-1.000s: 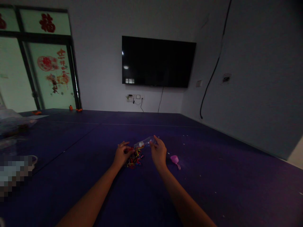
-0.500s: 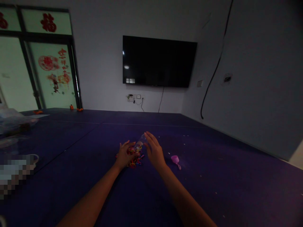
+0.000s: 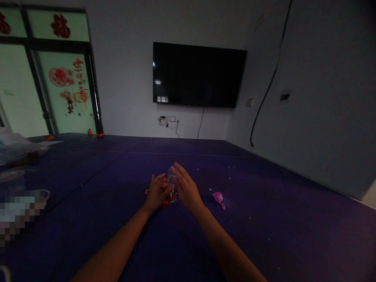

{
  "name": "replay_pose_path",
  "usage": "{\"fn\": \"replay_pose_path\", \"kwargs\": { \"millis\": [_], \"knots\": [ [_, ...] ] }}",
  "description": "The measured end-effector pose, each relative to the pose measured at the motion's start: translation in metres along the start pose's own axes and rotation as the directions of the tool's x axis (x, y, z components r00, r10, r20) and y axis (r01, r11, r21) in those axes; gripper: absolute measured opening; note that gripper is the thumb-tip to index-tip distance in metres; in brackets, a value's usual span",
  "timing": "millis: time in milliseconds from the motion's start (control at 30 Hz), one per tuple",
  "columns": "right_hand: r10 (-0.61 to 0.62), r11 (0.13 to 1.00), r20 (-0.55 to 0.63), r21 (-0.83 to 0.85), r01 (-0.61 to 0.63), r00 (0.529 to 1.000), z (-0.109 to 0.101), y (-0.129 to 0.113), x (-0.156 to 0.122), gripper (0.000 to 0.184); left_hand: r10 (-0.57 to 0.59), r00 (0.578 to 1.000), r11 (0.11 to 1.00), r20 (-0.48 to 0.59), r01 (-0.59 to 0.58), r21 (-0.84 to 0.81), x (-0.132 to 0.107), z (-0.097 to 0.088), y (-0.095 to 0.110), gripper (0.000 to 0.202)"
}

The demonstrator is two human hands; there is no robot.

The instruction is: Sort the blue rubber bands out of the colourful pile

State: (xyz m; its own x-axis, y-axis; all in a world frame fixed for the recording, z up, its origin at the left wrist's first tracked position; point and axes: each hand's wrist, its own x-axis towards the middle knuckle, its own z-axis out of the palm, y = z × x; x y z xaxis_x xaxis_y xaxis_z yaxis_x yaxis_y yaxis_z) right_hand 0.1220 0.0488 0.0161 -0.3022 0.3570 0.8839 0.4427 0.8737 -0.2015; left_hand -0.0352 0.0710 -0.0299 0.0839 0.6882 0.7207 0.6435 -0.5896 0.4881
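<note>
A clear plastic bottle point(image 3: 171, 178) is tilted mouth-down above a heap of small multicoloured pieces point(image 3: 169, 199) on the purple floor. My right hand point(image 3: 187, 188) is closed around the bottle from the right, its fingers over the upper part. On the left, my left hand point(image 3: 156, 194) curves beside the bottle's lower end, with thumb and fingers apart at the edge of the heap. The pieces look thin and looped, too small to name surely. A pink-purple cap with a loop point(image 3: 217, 197) lies on the floor to the right of my right hand.
Left of me lie a blurred clear plastic bag point(image 3: 17, 150) and a pixelated object point(image 3: 20, 211). White specks dot the purple floor point(image 3: 252, 243). Small orange things point(image 3: 100, 135) lie by the door. A television point(image 3: 198, 74) hangs on the far wall; a black cable point(image 3: 266, 98) dangles at right.
The bottle has swung more upright over the heap, and my right hand has moved slightly left with it. My left hand stays beside the heap. The cap still lies on the floor.
</note>
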Motion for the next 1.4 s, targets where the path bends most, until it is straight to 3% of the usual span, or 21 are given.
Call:
{"fn": "replay_pose_path", "kwargs": {
  "millis": [167,300,400,500,633,733,933,1100,1300,1367,1400],
  "knots": [
    [0.018,0.999,-0.071,-0.03,-0.02,0.997,0.003,-0.001,-0.003,0.049,-0.016,1.0,1.0,-0.014,0.017,0.025,0.0,0.004,-0.006,0.03],
    [0.139,0.986,-0.285,-0.051,-0.16,0.948,-0.001,0.009,-0.004,0.042,-0.05,0.998,0.998,-0.037,0.052,0.047,0.003,-0.002,-0.013,0.035],
    [0.316,0.939,-0.484,0.033,-0.343,0.816,-0.008,0.026,-0.008,0.04,-0.197,0.973,0.975,-0.118,0.207,0.081,0.006,-0.011,-0.024,0.04],
    [0.525,0.84,-0.553,0.213,-0.499,0.647,-0.013,0.048,-0.017,0.047,-0.34,0.931,0.931,-0.132,0.353,0.09,0.01,-0.02,-0.04,0.052],
    [0.781,0.619,-0.479,0.51,-0.597,0.4,-0.009,0.073,-0.031,0.064,-0.457,0.889,0.883,-0.02,0.456,0.111,0.011,-0.026,-0.06,0.06],
    [0.863,0.504,-0.4,0.635,-0.586,0.309,-0.001,0.08,-0.037,0.068,-0.488,0.869,0.871,0.08,0.477,0.119,0.014,-0.025,-0.065,0.056],
    [0.88,0.475,-0.363,0.689,-0.548,0.308,0.006,0.078,-0.041,0.069,-0.457,0.853,0.889,0.251,0.45,0.088,0.03,-0.015,-0.063,0.053],
    [0.918,0.379,-0.268,0.811,-0.446,0.292,0.01,0.081,-0.038,0.068,-0.429,0.855,0.897,0.292,0.441,0.027,0.048,-0.012,-0.059,0.061],
    [0.97,0.196,-0.129,0.917,-0.347,0.207,0.015,0.086,-0.039,0.042,-0.442,0.882,0.887,0.162,0.457,-0.068,0.041,-0.039,-0.049,0.081],
    [0.965,0.172,-0.096,0.933,-0.315,0.244,0.014,0.088,-0.039,0.03,-0.473,0.879,0.877,0.054,0.476,-0.07,0.031,-0.047,-0.046,0.081],
    [0.959,0.162,-0.077,0.939,-0.304,0.274,0.012,0.089,-0.038,0.024,-0.495,0.868,0.868,-0.05,0.491,-0.073,0.025,-0.05,-0.044,0.079]
  ]
}}
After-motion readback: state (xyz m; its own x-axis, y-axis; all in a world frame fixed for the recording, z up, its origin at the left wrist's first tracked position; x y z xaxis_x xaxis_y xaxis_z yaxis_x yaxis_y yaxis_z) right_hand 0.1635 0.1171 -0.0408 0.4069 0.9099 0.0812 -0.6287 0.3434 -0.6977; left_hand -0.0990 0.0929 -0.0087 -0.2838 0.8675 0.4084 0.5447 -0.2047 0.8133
